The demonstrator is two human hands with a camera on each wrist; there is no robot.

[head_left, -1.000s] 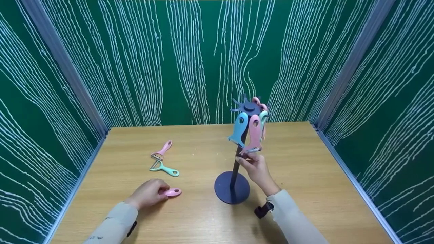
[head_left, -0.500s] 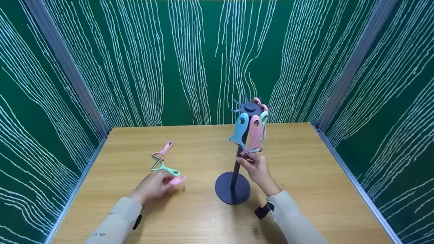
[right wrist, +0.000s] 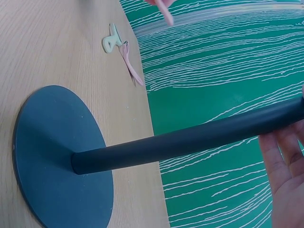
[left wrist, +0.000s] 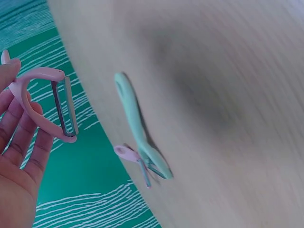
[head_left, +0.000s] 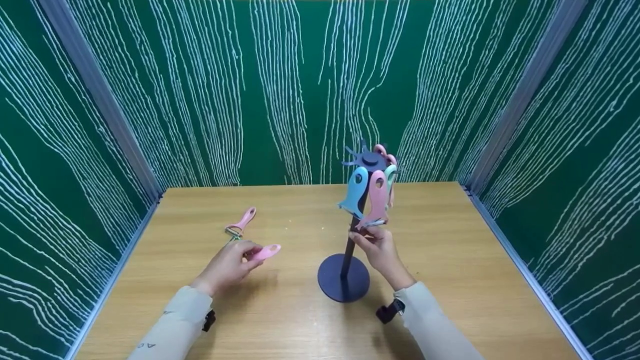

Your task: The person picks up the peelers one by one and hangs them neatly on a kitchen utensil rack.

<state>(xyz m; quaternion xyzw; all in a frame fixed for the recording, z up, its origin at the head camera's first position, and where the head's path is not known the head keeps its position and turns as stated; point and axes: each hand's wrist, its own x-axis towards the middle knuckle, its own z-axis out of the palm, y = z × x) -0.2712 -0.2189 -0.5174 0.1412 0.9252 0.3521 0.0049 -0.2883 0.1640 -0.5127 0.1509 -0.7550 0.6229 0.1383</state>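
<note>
L. hand (head_left: 230,265) pinches pink peeler (head_left: 265,252), just lifted fwd off table (head_left: 295,315), left of stand (head_left: 347,255) R. hand (head_left: 378,250) grips, leaving mint peeler (left wrist: 133,114) & 2nd pink one (head_left: 245,219) lying there.

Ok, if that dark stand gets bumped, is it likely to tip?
The stand may be somewhat top-heavy, since the hanging peelers bunch towards one side up high. Its wide, flat base should resist small nudges. The right hand gripping the pole probably steadies it too.
</note>
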